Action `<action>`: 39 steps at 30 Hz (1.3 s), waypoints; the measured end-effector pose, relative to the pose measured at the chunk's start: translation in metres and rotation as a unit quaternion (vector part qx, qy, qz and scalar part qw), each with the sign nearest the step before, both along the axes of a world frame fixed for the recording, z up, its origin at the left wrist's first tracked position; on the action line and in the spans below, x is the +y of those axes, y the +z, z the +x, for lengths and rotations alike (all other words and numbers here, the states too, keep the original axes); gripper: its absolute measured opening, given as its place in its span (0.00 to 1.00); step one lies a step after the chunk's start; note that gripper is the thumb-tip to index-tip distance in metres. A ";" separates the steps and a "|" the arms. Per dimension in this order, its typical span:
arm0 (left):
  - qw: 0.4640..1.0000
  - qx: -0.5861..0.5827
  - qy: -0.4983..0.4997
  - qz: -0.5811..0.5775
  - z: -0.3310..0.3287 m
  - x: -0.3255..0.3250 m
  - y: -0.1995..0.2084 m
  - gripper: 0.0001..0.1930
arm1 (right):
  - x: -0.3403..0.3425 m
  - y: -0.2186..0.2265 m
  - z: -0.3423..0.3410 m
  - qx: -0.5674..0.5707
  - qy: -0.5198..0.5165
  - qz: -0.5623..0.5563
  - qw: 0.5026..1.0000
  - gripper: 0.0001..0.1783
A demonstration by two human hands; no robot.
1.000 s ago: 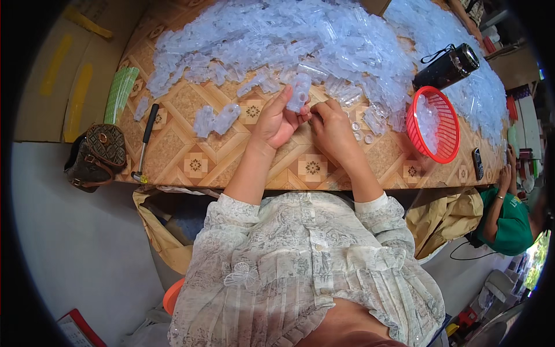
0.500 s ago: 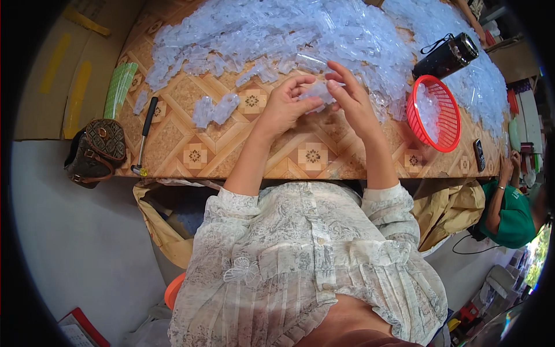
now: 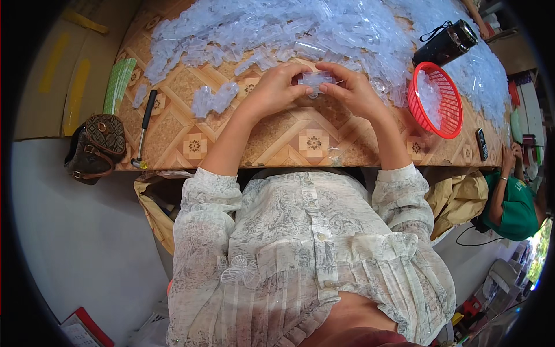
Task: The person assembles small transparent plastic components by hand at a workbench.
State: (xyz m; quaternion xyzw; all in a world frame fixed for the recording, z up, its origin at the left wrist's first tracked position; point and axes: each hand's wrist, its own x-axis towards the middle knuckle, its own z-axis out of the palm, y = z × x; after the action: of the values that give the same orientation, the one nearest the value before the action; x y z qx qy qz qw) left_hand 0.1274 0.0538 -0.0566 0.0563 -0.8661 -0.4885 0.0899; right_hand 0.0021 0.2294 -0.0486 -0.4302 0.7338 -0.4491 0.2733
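- Clear plastic piece is sitting right between the two hands, just above the patterned table, at the near edge of the big heap of clear plastic parts.
- Left hand is pinching its left end, fingers curled in tight on it; right hand is pinching the other end, thumb underneath and fingertips on top.
- Both grips are looking narrow and closed on the piece; nothing else is in either hand.
- Long axis is running left to right, straight across from one hand to the other, so each hand is equally near.
- A small loose cluster of parts is lying off to the left hand's side, apart from it.
- Red basket with a few parts inside is waiting just beside the right wrist, the right hand being the nearer one to it.
- Hammer is resting well left, near the table's edge, untouched.
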 end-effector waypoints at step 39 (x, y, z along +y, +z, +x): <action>0.992 0.054 -0.038 -0.109 -0.003 0.001 -0.009 0.20 | 0.004 -0.012 0.000 0.220 0.037 -0.037 0.974 0.22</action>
State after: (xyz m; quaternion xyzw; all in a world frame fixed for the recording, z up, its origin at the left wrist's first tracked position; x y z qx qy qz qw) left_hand 0.1244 0.0545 -0.0659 -0.0129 -0.9097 -0.3962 0.1236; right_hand 0.0018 0.2336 -0.0602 -0.5548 0.7425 -0.3600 0.1059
